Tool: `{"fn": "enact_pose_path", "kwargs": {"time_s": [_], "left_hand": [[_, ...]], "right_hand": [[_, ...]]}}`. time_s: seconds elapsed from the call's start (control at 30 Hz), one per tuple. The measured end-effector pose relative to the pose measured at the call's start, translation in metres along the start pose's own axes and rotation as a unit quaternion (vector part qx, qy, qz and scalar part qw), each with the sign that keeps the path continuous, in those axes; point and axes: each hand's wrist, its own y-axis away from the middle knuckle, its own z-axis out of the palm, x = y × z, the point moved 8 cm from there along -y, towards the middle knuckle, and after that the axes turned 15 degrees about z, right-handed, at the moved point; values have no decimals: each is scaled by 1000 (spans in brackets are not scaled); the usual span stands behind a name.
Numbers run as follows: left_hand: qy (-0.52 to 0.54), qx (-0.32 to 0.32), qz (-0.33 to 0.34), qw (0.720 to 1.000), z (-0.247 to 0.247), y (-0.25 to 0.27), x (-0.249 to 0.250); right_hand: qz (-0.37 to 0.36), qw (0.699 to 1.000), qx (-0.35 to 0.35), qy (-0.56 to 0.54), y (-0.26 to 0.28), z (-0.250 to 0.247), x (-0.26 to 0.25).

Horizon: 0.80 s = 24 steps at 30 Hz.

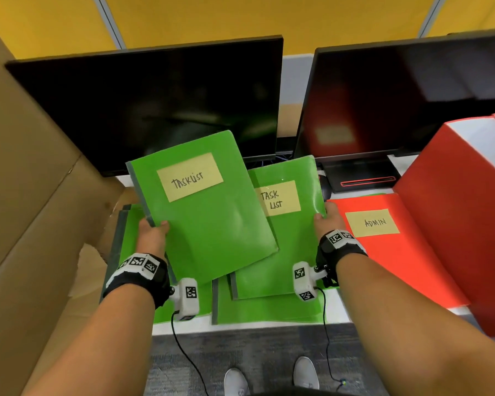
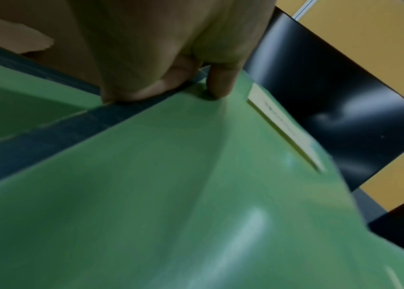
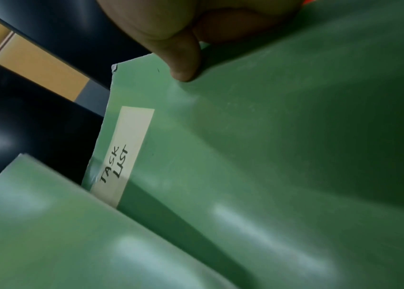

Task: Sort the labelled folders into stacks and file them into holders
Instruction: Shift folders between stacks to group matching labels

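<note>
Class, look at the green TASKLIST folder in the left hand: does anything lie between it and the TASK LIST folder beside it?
Nothing visible: the TASKLIST folder in the left hand already overlaps the TASK LIST folder held by the right hand.

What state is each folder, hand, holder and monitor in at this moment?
Left hand: grips the TASKLIST folder's spine edge.
TASKLIST folder: lifted, tilted, overlapping the next folder.
Right hand: pinches the TASK LIST folder's right edge.
TASK LIST folder: closed, label up, atop other green folders.
Lower green folders: flat on the desk.
ADMIN folder: closed, flat, untouched.
Red holder: tilted, partly over the ADMIN folder.
Monitors: screens dark.
</note>
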Motion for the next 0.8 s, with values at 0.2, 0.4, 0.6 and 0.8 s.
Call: {"fn": "enact_pose_path", "kwargs": {"time_s": [0.2,0.4,0.6,0.8], "left_hand": [[-15,-94,15,995,32,15,-8],[25,-99,61,993,54,27,23],[61,-79,164,981,63,23,62],[114,-137,119,977,83,33,47]], "right_hand": [[-52,998,-37,-20,16,16,-31],[-123,978,-138,-94,39,29,-67],[-181,963,-132,-150,44,9,-89],[-136,976,-144,-88,38,5,-67]]}}
